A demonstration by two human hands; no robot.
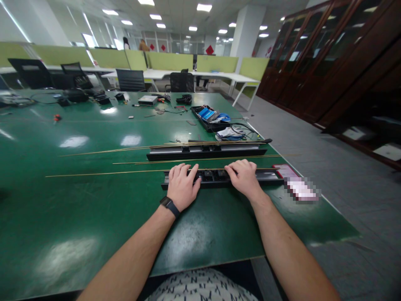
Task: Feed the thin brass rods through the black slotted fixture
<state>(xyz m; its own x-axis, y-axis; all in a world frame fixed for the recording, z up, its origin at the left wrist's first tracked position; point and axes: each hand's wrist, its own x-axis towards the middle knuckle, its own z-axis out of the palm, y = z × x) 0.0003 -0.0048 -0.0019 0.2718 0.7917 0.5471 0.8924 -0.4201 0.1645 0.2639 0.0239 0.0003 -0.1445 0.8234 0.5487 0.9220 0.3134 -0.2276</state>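
Observation:
A long black rail [216, 184] with a silvery channel and dark blocks inside lies across the green table in front of me. My left hand [182, 184], with a dark watch [169, 206] on its wrist, rests over the left part of the rail, fingers spread and thumb apart. Toward the rail's right part, my right hand [244, 177] has thumb and forefinger pinched on a thin brass rod [106, 173]. That rod runs along the rail and sticks out far to the left. Beyond it lie another loose brass rod [131, 163] and a second black rail [206, 154] topped with several rods.
A pink-and-white packet [296, 184], partly pixelated, lies at the rail's right end near the table edge. Farther back are a black tray [205, 122] with blue items, white gloves [230, 133], cables and a silver box [148, 100]. Office chairs [130, 80] stand behind the table.

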